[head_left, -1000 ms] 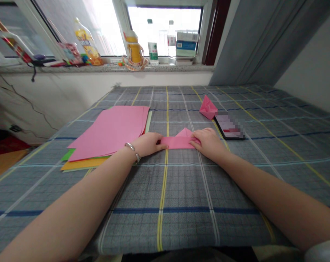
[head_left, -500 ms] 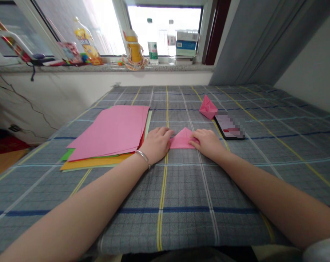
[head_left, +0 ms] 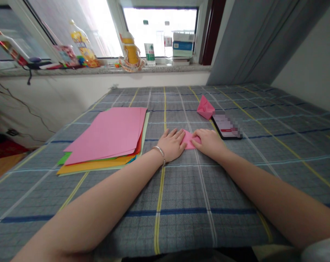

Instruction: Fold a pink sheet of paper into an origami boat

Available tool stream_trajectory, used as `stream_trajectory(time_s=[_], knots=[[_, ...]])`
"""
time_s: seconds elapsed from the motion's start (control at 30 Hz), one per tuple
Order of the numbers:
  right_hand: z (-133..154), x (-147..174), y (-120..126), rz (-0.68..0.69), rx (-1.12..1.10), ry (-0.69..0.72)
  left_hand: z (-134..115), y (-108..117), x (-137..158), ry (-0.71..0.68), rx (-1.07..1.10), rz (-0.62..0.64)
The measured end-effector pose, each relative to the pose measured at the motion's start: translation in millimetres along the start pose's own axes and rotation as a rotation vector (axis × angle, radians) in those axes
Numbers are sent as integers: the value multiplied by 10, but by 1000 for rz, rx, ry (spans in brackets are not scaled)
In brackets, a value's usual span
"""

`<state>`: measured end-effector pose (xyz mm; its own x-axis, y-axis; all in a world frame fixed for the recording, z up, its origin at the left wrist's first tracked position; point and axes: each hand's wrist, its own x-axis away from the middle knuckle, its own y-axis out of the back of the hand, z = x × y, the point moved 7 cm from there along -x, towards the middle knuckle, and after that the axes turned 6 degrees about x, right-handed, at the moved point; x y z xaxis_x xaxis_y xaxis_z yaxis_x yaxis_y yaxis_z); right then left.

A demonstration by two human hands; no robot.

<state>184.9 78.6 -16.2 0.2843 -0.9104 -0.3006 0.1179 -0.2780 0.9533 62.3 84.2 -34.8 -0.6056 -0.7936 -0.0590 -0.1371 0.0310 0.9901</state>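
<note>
A small folded pink paper (head_left: 189, 142) lies on the checked cloth in front of me, partly hidden by both hands. My left hand (head_left: 172, 145) rests flat over its left part, fingers stretched out and slightly apart, a silver bangle on the wrist. At the paper's right edge, my right hand (head_left: 207, 142) pinches it between thumb and curled fingers. Beyond, a finished-looking folded pink paper shape (head_left: 205, 108) stands beside the top of a phone (head_left: 227, 126).
On the left lies a stack of coloured paper sheets (head_left: 107, 134), pink on top, with orange and green edges showing. Bottles, a yellow cup (head_left: 130, 51) and boxes (head_left: 182, 45) line the windowsill at the back. A grey curtain (head_left: 243, 40) hangs at right.
My left hand has slid right over the folded paper and flattened, covering more of it. My right hand stays at the paper's right edge. The view has shifted slightly.
</note>
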Motion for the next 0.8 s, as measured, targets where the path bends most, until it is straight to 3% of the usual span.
stream_trajectory(time_s=[0.17, 0.27, 0.4, 0.8], knots=[[-85, -15, -37, 8, -51, -17, -15, -30, -70, -14, -1, -18], [-100, -20, -55, 11, -44, -31, -76, -11, -49, -100, -3, -65], [-124, -16, -46, 19, -50, -48, -140, -43, -43, -191, 25, -34], [-692, 124, -56, 323, -343, -201, -96, -69, -80, -137, 82, 43]])
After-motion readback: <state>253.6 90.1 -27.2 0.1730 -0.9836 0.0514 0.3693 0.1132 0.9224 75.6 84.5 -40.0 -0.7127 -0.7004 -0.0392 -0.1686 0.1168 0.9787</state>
